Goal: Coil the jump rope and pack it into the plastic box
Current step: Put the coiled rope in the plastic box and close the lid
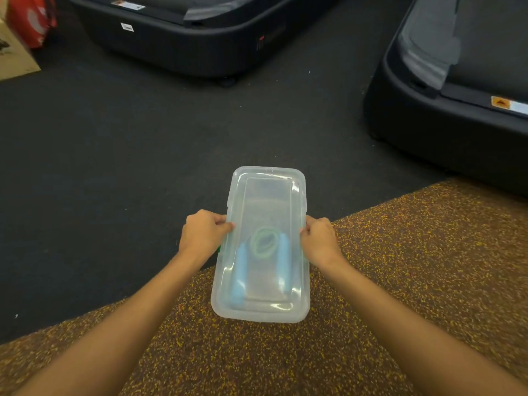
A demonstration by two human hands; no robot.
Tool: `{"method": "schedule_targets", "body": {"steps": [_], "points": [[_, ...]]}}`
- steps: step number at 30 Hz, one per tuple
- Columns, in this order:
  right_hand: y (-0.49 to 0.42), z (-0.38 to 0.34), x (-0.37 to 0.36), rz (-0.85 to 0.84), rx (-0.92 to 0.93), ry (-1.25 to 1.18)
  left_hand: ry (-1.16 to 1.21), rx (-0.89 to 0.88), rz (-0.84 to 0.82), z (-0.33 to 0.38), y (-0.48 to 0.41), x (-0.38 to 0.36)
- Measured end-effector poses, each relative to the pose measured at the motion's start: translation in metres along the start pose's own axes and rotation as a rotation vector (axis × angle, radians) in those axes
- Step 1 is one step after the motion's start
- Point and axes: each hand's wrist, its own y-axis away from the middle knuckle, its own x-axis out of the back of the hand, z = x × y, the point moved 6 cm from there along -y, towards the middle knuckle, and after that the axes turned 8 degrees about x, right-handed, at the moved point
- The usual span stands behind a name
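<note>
A clear plastic box point(267, 190) with its translucent lid on is held above the floor at the middle of the view. Through the lid I see the jump rope point(264, 242): a green coil between two light blue handles that lie along the box's length. My left hand point(201, 234) grips the box's left long edge, fingers curled over the rim. On the opposite long edge, my right hand point(318, 241) grips the same way. A small green latch shows just below my left hand.
The floor is dark rubber ahead and a yellow-speckled brown mat point(400, 281) under my arms. Two black treadmill bases stand at the top centre point(200, 38) and the right point(457, 95). A cardboard box point(14, 55) and a red bag point(34, 18) sit top left.
</note>
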Motion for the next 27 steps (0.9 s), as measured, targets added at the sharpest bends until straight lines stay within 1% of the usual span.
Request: {"method": "schedule_targets", "body": {"steps": [5, 12, 15, 22, 27], "points": [[-0.007, 0.005, -0.006, -0.034, -0.071, -0.060, -0.076, 0.011, -0.013, -0.001, -0.008, -0.002], [-0.002, 0.004, -0.007, -0.066, -0.071, -0.052, -0.172, 0.011, -0.025, 0.000, -0.013, -0.007], [-0.002, 0.003, -0.006, -0.072, -0.071, -0.083, -0.134, 0.034, -0.045, -0.002, -0.016, -0.010], [0.000, 0.005, -0.005, -0.056, -0.090, -0.264, -0.048, 0.057, -0.110, -0.004, -0.017, -0.011], [0.002, 0.017, -0.004, -0.025, -0.161, -0.377, 0.020, 0.028, -0.128, -0.008, -0.014, -0.008]]}}
